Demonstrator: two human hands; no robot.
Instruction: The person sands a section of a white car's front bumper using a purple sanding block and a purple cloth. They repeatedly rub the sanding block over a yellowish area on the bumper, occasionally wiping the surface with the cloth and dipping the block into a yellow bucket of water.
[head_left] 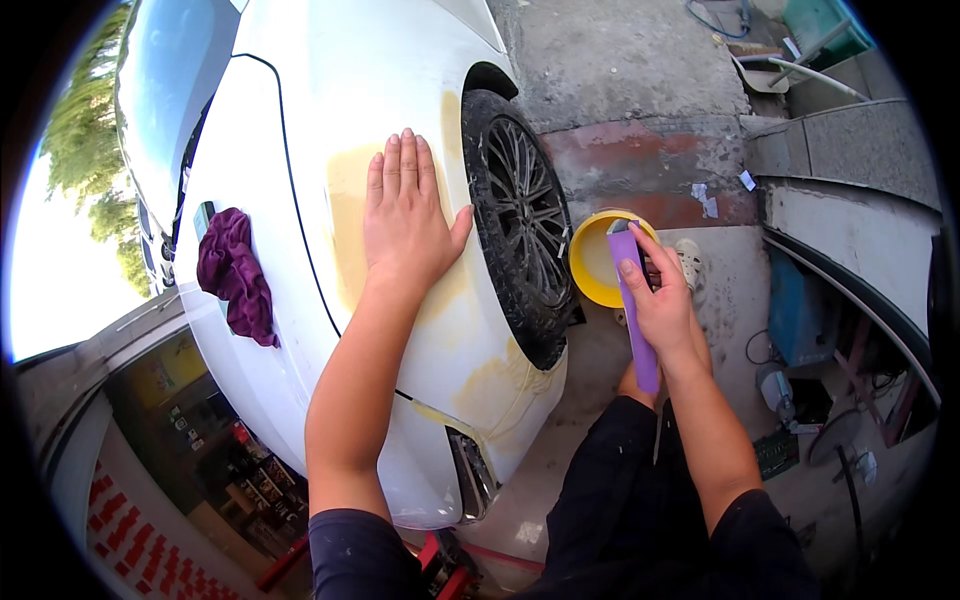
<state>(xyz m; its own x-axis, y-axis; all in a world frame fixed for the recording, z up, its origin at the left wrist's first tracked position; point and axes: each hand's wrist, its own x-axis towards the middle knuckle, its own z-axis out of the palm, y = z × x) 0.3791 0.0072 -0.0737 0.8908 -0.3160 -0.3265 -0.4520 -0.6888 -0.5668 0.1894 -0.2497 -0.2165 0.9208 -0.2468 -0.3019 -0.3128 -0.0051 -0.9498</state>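
Note:
My left hand (405, 225) lies flat on the white car's fender (300, 130), fingers stretched out together and the thumb apart. Under and around it spreads a smooth yellowish filler patch (346, 205), partly covered by the palm. In my right hand (665, 308) is a long, narrow sanding block (641, 350) with a purple face, held near its upper end between thumb and fingers. The block's far end overlaps a yellow bucket (585, 272) holding cloudy liquid. Just right of my left hand stands the car's front wheel (522, 210), its black tyre dirty.
A crumpled dark purple cloth (237, 272) rests on the bonnet. More yellowish filler (495, 385) marks the bumper corner near the headlight (470, 470). Paper scraps (706, 200) lie on the concrete floor. At the right, a blue box (803, 312) and cables sit under a ledge.

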